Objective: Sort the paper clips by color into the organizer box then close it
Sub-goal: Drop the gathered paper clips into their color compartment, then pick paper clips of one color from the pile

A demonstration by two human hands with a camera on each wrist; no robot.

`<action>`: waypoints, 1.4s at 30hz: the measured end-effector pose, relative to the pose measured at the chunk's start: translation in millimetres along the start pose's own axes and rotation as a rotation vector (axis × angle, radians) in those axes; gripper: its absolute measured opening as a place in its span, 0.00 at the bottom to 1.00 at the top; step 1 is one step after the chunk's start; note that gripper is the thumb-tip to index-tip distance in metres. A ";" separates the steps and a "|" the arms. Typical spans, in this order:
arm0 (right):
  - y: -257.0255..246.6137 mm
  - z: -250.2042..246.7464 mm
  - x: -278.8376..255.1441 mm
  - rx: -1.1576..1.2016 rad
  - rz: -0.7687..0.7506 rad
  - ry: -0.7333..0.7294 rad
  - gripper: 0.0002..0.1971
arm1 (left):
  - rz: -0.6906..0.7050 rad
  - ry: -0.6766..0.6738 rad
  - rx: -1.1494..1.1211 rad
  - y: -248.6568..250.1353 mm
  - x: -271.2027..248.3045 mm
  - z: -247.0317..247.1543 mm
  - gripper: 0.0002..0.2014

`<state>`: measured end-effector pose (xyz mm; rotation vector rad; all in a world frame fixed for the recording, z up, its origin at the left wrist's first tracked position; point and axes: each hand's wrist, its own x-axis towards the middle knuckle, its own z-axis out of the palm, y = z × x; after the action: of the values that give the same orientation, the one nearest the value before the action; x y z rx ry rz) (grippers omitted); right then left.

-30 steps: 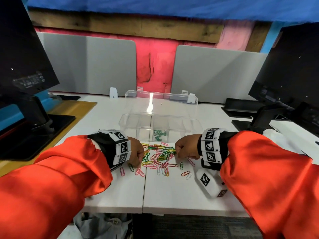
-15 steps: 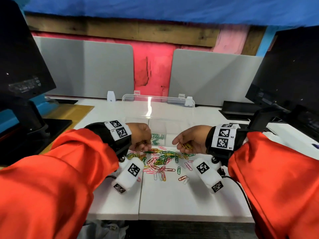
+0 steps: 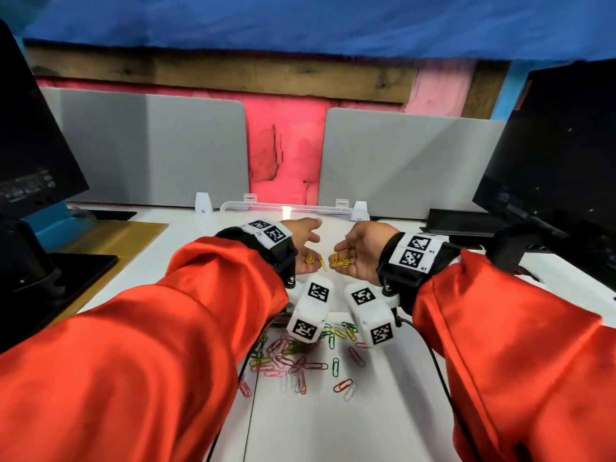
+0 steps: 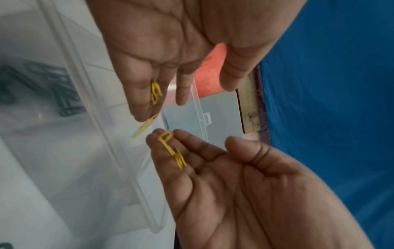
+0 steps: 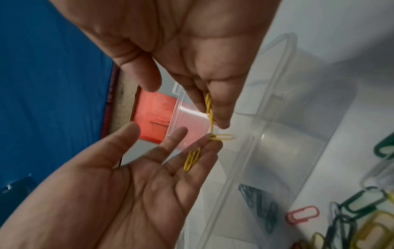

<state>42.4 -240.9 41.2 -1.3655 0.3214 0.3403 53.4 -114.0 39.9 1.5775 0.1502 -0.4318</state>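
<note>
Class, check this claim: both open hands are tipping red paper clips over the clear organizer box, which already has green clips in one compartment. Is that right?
Not quite. The paper clips on the left hand and right hand are yellow, not red, as both wrist views show. The rest holds: the organizer box already holds green clips.

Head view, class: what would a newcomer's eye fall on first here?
Two open hands, the left hand and the right hand, meet palm up over the clear organizer box, each with yellow paper clips on its fingers. Nearer the person, a mixed pile of coloured clips lies on the white desk.
</note>
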 end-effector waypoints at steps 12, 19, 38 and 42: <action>9.9 -7.1 -15.3 -0.264 -0.151 -0.017 0.16 | 0.151 -0.045 0.088 -4.5 -17.2 -11.9 0.08; 34.6 -16.5 -44.6 -0.928 -0.243 -0.059 0.14 | 0.223 -0.011 0.546 -18.3 -64.6 -51.9 0.06; 75.7 10.4 -47.8 -1.800 -0.083 -0.067 0.13 | -0.030 -0.137 1.476 -70.4 -84.5 -86.2 0.06; 74.8 10.3 -45.4 -1.840 -0.132 -0.105 0.12 | 0.035 -0.152 1.512 -80.4 -81.0 -90.2 0.10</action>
<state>-29.8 -220.3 -4.9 -3.1185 -0.3350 0.6287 -33.3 -6.7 -5.9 2.9916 -0.4392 -0.6922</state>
